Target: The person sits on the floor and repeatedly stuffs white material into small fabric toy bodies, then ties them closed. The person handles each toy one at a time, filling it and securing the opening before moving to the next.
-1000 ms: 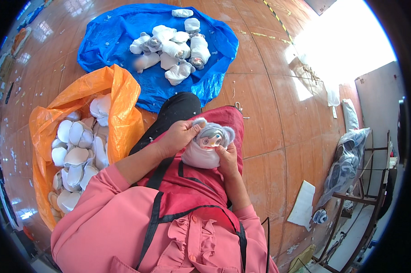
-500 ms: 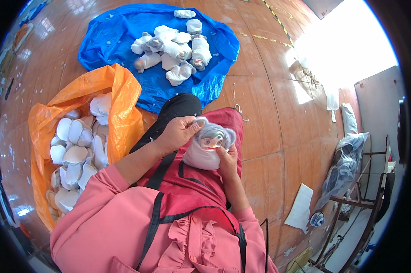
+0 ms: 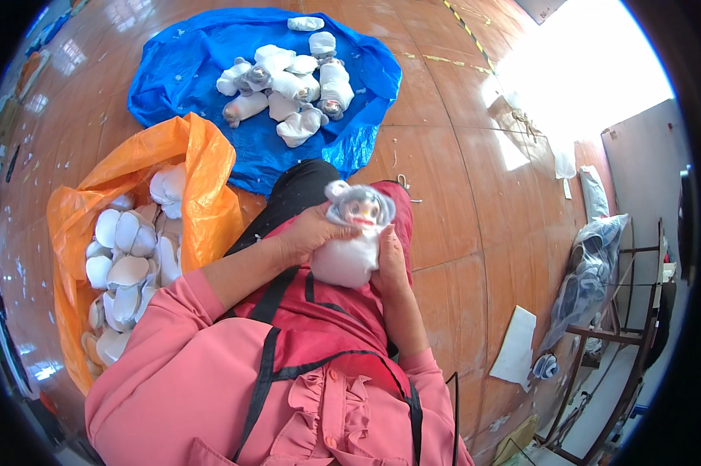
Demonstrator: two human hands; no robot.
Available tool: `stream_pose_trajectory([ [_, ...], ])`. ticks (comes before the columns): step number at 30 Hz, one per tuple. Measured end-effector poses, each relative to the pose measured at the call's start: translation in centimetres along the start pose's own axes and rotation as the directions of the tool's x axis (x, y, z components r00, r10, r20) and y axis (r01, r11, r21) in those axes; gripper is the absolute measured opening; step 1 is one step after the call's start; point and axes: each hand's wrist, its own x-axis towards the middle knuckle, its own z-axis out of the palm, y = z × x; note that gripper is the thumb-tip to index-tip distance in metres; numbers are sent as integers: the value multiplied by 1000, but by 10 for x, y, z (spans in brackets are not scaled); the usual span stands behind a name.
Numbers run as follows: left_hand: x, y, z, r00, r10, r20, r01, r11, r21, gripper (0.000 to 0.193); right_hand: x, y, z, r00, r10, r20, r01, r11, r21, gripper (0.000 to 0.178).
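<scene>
Over my lap I hold a doll head (image 3: 348, 252) with a painted face, grey fluffy hood with round ears, and a white cloth cover round its lower part. My left hand (image 3: 318, 233) grips it at the left, thumb lying just under the face. The fingers of my right hand (image 3: 391, 260) close round its right side, thumb pointing up along the white cloth. Both palms and the back of the doll head are hidden. Beneath it spreads my dark red apron (image 3: 358, 318).
Ahead, a blue sheet (image 3: 187, 85) bears several similar doll heads (image 3: 292, 81). An orange sack (image 3: 210, 171) at left holds white padded pieces (image 3: 125, 272). At right are a metal rack (image 3: 610, 332), a clear plastic bag (image 3: 587, 268) and a white sheet piece (image 3: 513, 346) on the tiled floor.
My left hand has moved from the hood's ear down to the doll head's left side. My right thumb has shifted off the face area onto the white cloth, and the head sits more upright.
</scene>
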Motion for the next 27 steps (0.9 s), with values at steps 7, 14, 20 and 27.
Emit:
stream_pose_trajectory([
  [7, 14, 7, -7, 997, 52, -64, -69, 952, -299, 40, -10, 4, 9, 993, -109, 47, 115, 980, -163, 49],
  [14, 13, -2, -11, 991, 114, -69, -133, 895, -427, 48, -12, 3, 18, 951, -302, -65, 271, 917, -293, 28],
  [20, 15, -5, -22, 966, 244, 88, -184, 884, -430, 57, -15, 6, 23, 897, -441, 37, 397, 764, -508, 26],
  [27, 20, -10, -35, 937, 288, 197, -180, 882, -435, 58, -17, -1, 25, 914, -397, 79, 379, 770, -514, 43],
])
